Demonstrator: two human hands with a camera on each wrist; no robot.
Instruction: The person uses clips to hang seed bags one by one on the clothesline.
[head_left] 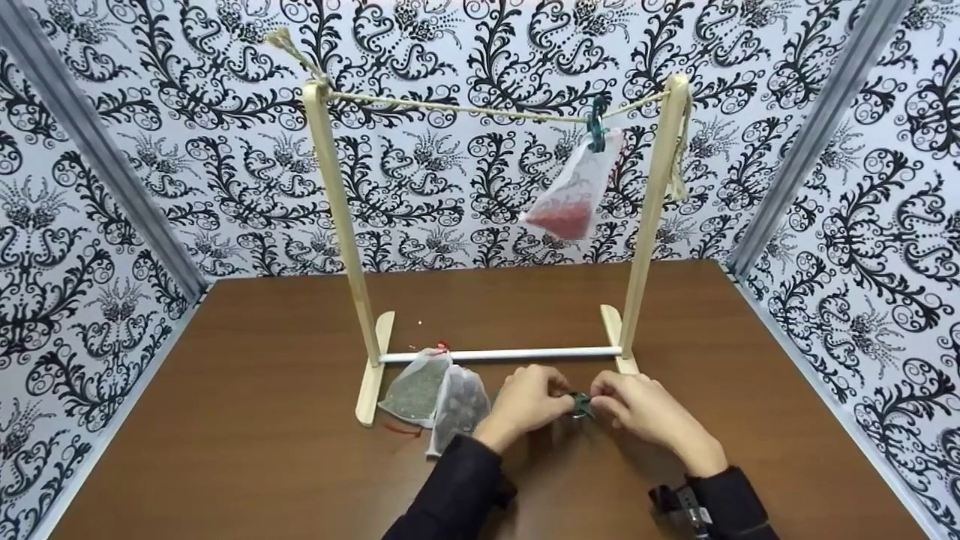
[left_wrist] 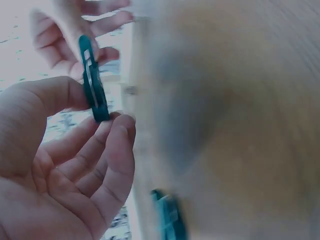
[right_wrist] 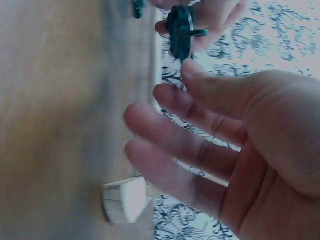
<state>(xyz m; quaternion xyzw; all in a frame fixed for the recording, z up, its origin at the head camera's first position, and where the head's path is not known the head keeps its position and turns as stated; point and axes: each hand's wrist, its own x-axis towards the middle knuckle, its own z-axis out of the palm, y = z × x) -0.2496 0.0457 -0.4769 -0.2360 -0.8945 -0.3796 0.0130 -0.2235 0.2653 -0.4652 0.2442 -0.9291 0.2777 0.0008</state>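
Low over the table, my left hand pinches a green clothespin between thumb and fingers. My right hand meets the clothespin's other end, its thumb and forefinger tips pinching there while the other fingers spread loosely in the right wrist view. A second green clothespin lies on the table, blurred, in the left wrist view. Beside my left hand lie two white mesh bags: one bag with greenish-grey contents and red ties, the other bag with dark lumps, overlapping it.
A wooden stand holds a sagging cord between two posts. Another green clothespin hangs a mesh bag with red contents near the right post. A white crossbar joins the feet; patterned walls surround the brown table.
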